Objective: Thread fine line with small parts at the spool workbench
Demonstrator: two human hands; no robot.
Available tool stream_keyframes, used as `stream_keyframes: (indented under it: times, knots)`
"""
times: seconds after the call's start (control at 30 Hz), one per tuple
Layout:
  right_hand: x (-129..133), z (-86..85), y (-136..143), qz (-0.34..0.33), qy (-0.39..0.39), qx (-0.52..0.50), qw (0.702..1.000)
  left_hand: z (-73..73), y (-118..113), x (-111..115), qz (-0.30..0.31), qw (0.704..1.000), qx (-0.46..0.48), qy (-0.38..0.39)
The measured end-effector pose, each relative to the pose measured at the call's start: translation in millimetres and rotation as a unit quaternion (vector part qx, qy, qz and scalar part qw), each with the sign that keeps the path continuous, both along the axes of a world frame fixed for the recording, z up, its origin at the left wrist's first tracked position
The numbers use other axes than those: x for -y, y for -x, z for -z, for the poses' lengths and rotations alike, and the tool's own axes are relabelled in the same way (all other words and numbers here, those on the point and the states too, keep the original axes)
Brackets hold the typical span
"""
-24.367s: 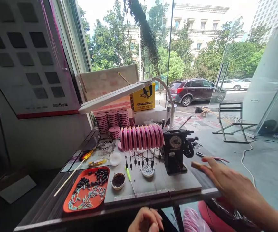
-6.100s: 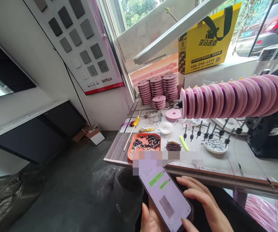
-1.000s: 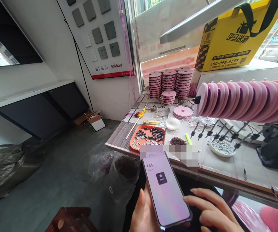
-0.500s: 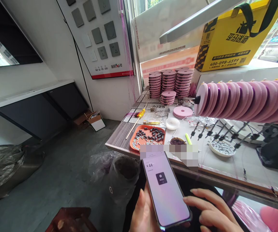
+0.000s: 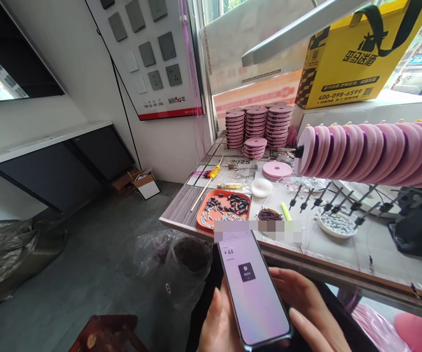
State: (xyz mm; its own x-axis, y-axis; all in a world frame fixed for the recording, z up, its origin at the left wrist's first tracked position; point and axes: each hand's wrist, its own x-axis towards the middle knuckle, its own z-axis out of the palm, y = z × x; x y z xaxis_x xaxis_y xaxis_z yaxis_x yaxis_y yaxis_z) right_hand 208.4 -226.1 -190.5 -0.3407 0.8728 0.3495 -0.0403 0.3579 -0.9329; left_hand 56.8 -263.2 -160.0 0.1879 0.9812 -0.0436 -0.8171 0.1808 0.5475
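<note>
A smartphone (image 5: 258,303) with a lit pale purple screen is held upright and slightly tilted over my lap, below the table's front edge. The screen shows "¥44" and a small dark pop-up box. My left hand (image 5: 218,322) grips its left side, thumb along the edge and the other fingers hidden behind. My right hand (image 5: 309,308) is at the phone's right edge, its fingers curled against that side and the thumb by the lower right corner; their tips are partly hidden. Just beyond the phone is an orange tray (image 5: 205,221) with black and silvery small parts.
Pink spools (image 5: 256,127) stand stacked at the back, and a long row of pink discs (image 5: 372,151) juts in from the right above thin black rods. Around are a bowl of grey beads (image 5: 337,227), a white tape roll (image 5: 261,187), a yellow bag (image 5: 357,58) and a plastic-lined bin (image 5: 188,259).
My right hand has shifted from pointing fingers by the screen's lower right to the phone's right side, its fingers now higher along the edge. The phone has barely moved.
</note>
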Motion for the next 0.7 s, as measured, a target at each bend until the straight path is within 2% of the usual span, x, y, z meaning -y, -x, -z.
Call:
stream_keyframes:
  times: [0.07,0.13,0.23,0.37,0.47,0.7]
  knots:
    - [1,3.0,5,-0.069,0.086,-0.048,0.993,-1.9,-2,1,0.004,1.000,0.006,0.009]
    - [4,4.9,10,-0.091,0.132,-0.087,0.983,-3.9,-3,2,0.002,1.000,0.010,0.029]
    - [9,5.5,16,-0.044,0.150,-0.097,0.983,-6.6,-5,4,0.005,0.999,0.015,0.049]
    - [15,2.6,18,0.006,0.133,-0.074,0.988,-10.3,-7,4,0.006,0.998,0.028,0.051]
    - [15,-1.3,17,-0.008,0.164,-0.086,0.983,-12.5,-8,4,0.005,0.998,0.038,0.053]
    - [12,-8.9,12,-0.046,0.326,-0.121,0.937,-9.8,-6,4,0.012,0.998,0.048,0.034]
